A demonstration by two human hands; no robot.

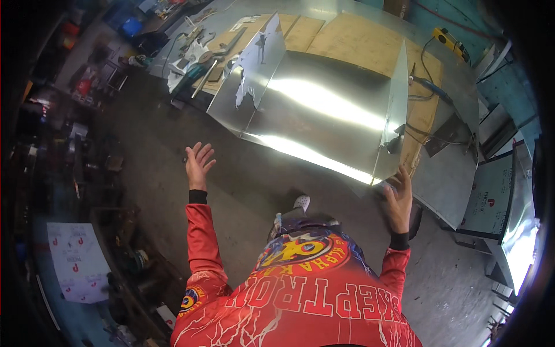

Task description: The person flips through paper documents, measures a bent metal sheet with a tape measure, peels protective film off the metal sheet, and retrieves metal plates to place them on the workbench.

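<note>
A shiny bent sheet-metal piece (329, 89) lies across the workbench. Its left side panel (274, 63) and right side panel (398, 87) stand upright, and torn protective film clings to the left one. My left hand (199, 163) hangs in the air left of the metal's near edge, fingers spread, nothing in it. My right hand (399, 202) is at the near right corner of the piece, its fingers stretched out and apart from the thumb. Whether those fingertips touch the metal I cannot tell.
Wooden boards (341, 37) cover part of the bench beneath the metal. A teal angle grinder (193, 75) lies among tools on the left. To the right are a cable, a torch-like tool (433, 88) and a yellow tool (451, 43). A film-covered sheet (78, 263) stands at lower left.
</note>
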